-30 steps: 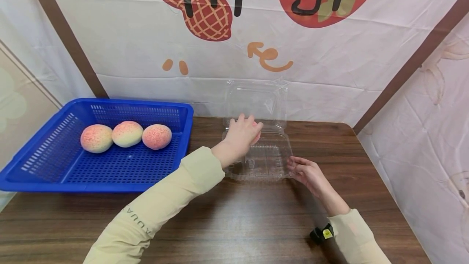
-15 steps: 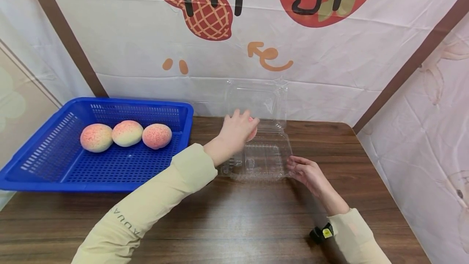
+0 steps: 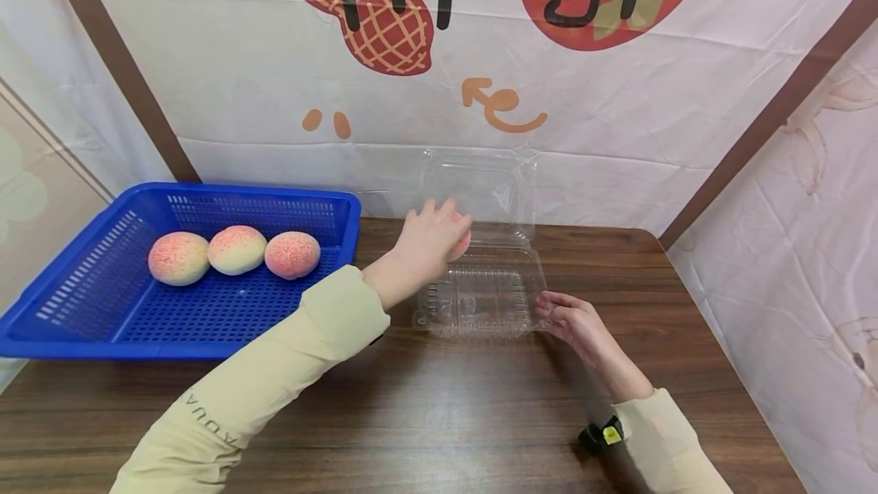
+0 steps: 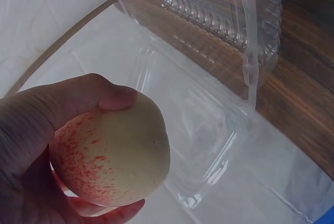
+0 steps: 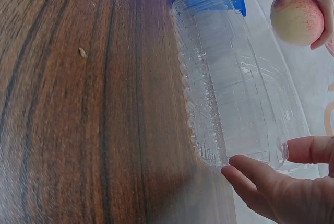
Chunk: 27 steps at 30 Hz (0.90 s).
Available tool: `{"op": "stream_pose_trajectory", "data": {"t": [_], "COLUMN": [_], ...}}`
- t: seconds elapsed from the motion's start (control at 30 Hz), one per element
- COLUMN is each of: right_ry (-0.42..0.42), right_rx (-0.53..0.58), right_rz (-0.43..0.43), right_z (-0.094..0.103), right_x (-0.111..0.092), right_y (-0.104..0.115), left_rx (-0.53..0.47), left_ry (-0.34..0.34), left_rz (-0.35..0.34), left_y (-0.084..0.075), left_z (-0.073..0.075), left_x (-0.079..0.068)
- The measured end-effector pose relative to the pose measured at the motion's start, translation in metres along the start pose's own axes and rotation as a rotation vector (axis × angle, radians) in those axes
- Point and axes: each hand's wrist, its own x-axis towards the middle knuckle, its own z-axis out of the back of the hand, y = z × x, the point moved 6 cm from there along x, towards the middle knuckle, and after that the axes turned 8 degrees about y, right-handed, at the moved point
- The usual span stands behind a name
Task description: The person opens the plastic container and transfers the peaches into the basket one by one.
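Note:
My left hand (image 3: 428,242) grips a peach (image 4: 117,153), pale yellow with red speckles, between thumb and fingers. In the head view it is held above the far left part of a clear plastic clamshell box (image 3: 480,299), and the hand hides most of it. The box's lid (image 3: 480,189) is raised at the back. At the right side of the box, my right hand (image 3: 576,326) pinches the rim; the thumb lies over the edge and the fingers touch the outer wall in the right wrist view. No peach shows inside the box (image 5: 224,88).
A blue plastic basket (image 3: 185,349) stands to the left, holding three peaches (image 3: 236,250) in a row. A black device with a yellow label (image 3: 604,435) is by the right wrist. A printed cloth (image 3: 597,120) hangs behind the wooden table (image 3: 439,418).
My left hand has shifted left and slightly away from me, still gripping the peach. More of the box's left side is uncovered. My right hand stays in place on the rim.

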Motion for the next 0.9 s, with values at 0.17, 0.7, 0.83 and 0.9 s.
{"op": "stream_pose_trajectory", "data": {"t": [0.17,0.7,0.83,0.9], "right_ry": [-0.003,0.005,0.000,-0.001], "right_rx": [0.002,0.013,0.013,0.013], "right_rz": [-0.002,0.003,0.002,0.001], "right_z": [0.000,0.000,0.000,0.000], "right_x": [0.001,0.001,0.001,0.001], "right_y": [0.000,0.000,-0.001,-0.001], "left_rx": [-0.019,-0.067,-0.061,-0.064], "left_ry": [-0.006,-0.013,-0.008,0.000], "left_rz": [-0.003,0.019,0.018,0.019], "left_y": [0.005,0.024,0.028,0.030], "left_z": [0.003,0.013,0.014,0.015], "left_x": [-0.005,-0.020,-0.023,-0.024]}}
